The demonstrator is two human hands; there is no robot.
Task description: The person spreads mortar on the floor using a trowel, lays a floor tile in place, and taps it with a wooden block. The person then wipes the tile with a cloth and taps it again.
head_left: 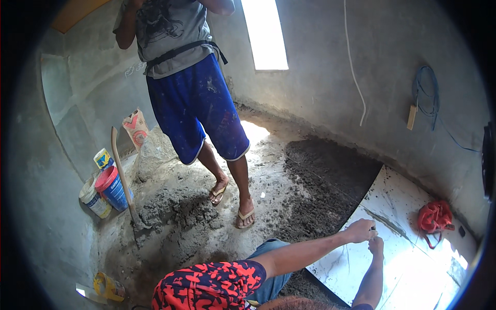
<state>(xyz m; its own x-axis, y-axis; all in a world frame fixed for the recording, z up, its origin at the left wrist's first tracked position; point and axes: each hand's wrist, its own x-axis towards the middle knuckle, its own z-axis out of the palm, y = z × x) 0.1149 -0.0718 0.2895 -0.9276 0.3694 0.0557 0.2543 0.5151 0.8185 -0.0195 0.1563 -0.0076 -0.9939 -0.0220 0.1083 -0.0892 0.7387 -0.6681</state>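
Observation:
My left hand point(360, 230) reaches across from my red patterned sleeve to the near edge of a large white marbled tile point(398, 196) lying on the floor. Its fingers are pinched on a small dark thing point(372, 228) that I cannot make out. My right hand point(376, 246) comes up from the lower edge and touches the left hand just below it, over the tile. Whether it grips anything is hidden. A bed of dark wet mortar point(330, 175) borders the tile on the left.
Another person in blue shorts and flip-flops point(227, 194) stands on the sandy floor to the left. A shovel point(122, 173) leans in a mortar heap point(170, 206), beside buckets point(109, 190) and a cement bag point(135, 127). A red bag point(434, 217) lies on the tile. Grey walls curve around.

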